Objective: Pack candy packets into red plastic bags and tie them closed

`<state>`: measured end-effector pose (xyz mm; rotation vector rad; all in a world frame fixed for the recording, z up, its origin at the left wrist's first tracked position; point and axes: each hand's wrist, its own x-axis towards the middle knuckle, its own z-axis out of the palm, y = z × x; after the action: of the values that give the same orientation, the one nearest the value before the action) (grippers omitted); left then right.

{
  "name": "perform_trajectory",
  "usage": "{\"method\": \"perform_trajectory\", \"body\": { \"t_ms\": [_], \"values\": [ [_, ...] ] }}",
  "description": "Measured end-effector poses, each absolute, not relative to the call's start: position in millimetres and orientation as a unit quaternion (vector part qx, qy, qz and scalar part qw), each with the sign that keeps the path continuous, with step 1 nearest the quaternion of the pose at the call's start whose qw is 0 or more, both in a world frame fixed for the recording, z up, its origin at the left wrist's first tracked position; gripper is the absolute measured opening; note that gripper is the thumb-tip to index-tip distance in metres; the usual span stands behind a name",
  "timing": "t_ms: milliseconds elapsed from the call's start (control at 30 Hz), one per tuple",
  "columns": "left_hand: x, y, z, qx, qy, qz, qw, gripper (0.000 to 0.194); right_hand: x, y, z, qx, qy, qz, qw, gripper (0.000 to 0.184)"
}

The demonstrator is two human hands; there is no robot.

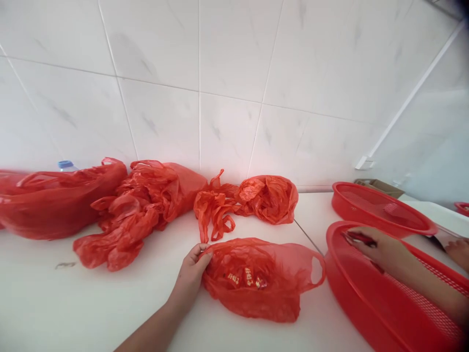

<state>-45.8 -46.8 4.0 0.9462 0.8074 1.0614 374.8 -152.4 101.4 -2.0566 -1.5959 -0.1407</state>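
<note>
My left hand (pixel 192 269) pinches the left rim of a thin red plastic bag (pixel 264 305) and holds its mouth open. Inside the bag lie several small red packets (pixel 247 277) with pale lettering. The bag's loop handle points right, close to a large red plastic basket (pixel 335 283). Over that basket, inside its rim, my right hand (pixel 381 249) is closed around small shiny red packets (pixel 359 238); how many it holds is hidden. Another red packet shows just below this hand, and my forearm covers part of the basket.
Along the tiled wall lie a bulging red bag (pixel 54 208), crumpled red bags (pixel 146 200) and a bunched one (pixel 271 198). A blue bottle cap (pixel 66 164) shows behind. A second red basket (pixel 381 205) stands behind the first. Another person's hand (pixel 458 252) is at the right edge.
</note>
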Motion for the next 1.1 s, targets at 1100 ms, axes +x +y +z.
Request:
{"method": "perform_trajectory", "body": {
  "t_ms": [1100],
  "values": [
    [-45, -49, 1, 0.435, 0.365, 0.476, 0.672, 0.025, 203, -180, 61, -0.679, -0.703, -0.115, 0.177, 0.028]
  ]
}}
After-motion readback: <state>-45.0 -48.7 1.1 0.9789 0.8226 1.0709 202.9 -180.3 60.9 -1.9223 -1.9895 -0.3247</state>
